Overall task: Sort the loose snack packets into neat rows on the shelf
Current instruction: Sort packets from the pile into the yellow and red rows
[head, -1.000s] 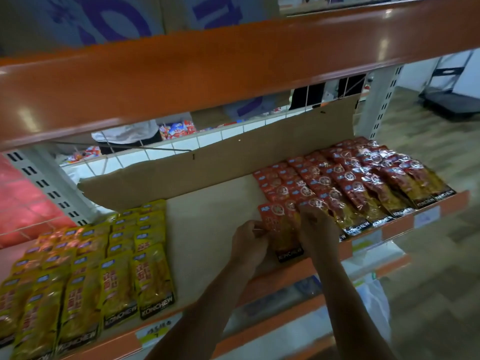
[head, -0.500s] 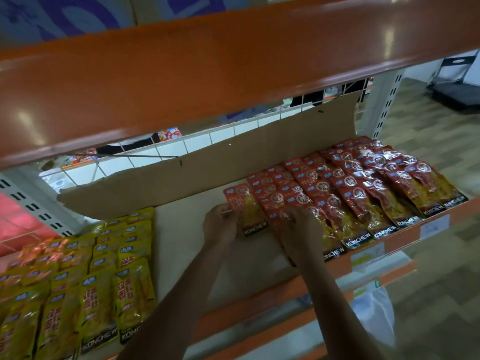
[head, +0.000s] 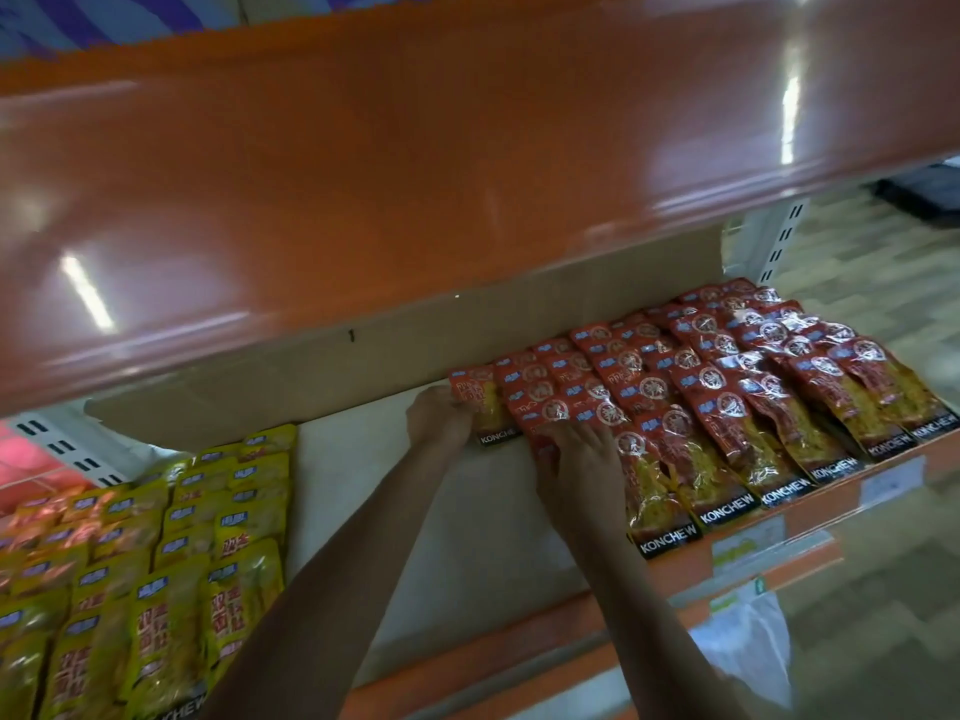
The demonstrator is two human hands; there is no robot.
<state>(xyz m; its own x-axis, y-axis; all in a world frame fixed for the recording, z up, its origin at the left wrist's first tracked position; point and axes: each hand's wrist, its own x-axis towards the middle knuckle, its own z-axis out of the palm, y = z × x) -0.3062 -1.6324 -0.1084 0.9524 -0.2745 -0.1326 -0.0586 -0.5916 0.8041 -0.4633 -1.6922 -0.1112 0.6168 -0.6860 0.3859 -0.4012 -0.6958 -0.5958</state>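
Red packet (head: 480, 402) sits at the back-left corner of the red rows (head: 727, 407), against the cardboard backing (head: 519, 324) — your left hand (head: 439, 415) curls its fingers round the packet's left edge. Your right hand (head: 576, 459) lies with fingers spread flat on the nearest red rows, gripping nothing. Yellow packets (head: 208, 537) fill the left end of the shelf (head: 415, 511), well apart, with bare board between. The orange beam (head: 467, 174) overhead hides the backing's upper part. Lower down a white plastic bag (head: 748, 646) shows, blurred — the price labels (head: 891, 485) are unreadable.
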